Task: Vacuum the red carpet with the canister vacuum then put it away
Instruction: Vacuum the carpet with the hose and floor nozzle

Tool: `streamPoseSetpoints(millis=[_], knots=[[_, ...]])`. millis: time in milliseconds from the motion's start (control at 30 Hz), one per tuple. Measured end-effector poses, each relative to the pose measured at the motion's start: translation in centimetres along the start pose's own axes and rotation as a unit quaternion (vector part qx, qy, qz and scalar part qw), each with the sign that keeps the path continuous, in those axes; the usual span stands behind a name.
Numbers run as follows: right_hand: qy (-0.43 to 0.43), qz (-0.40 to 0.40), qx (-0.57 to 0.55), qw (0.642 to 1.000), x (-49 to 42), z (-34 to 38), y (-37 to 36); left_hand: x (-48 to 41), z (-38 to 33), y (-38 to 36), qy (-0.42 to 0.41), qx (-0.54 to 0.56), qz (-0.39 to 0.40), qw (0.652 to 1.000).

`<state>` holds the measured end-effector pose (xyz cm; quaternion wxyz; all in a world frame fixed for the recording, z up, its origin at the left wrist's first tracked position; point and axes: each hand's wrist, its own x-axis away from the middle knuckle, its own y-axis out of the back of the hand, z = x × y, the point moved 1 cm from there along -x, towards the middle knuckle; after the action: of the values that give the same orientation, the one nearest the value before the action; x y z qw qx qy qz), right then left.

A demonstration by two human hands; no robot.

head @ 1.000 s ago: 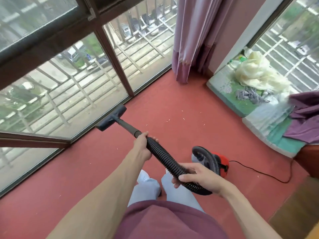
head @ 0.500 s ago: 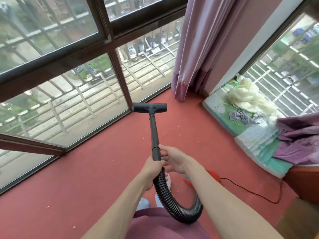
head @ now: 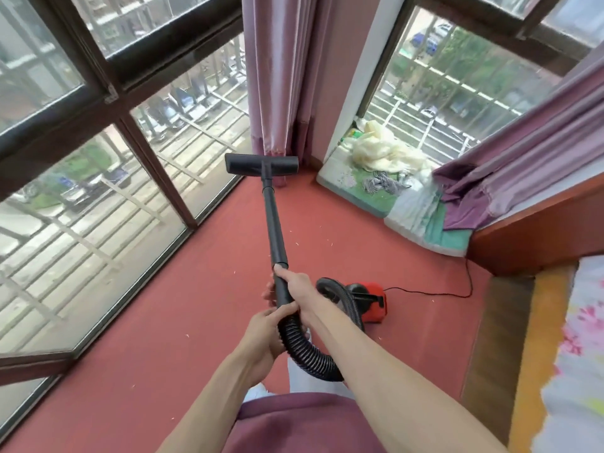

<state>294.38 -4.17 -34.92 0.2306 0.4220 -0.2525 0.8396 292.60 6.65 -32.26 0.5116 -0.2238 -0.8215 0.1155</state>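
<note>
In the head view, the black wand (head: 275, 223) is gripped at centre frame by both hands: the right hand (head: 296, 288) is curled round its lower end, the left hand (head: 264, 336) wrapped just below, where the ribbed hose (head: 302, 353) begins. The floor head (head: 261, 164) is seen at upper centre by the hem of the purple curtain (head: 277, 76). The red canister (head: 371, 300) is set on the red carpet (head: 163, 305) right of centre, its cord (head: 441, 294) trailed rightward

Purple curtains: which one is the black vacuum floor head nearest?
The corner purple curtain, hanging straight: the black floor head is at its hem. The other curtain bunches up far right.
</note>
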Motion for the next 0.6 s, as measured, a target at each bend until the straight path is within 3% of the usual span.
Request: streamPoseSetpoints(millis=[233,433,600], knots=[[0.014,0.016,0.027,0.999,2.0,1.8,-2.9,2.0,-2.2,0.9,-0.027,0.019,0.064,0.997],[0.053,0.041,-0.059,0.996,3.8,5.3,-7.6,4.8,-7.0,2.0,-0.104,-0.016,0.098,0.990],[0.081,0.100,-0.143,0.981,5.0,10.2,-9.9,5.8,-11.1,1.1,-0.176,0.015,0.142,0.974]])
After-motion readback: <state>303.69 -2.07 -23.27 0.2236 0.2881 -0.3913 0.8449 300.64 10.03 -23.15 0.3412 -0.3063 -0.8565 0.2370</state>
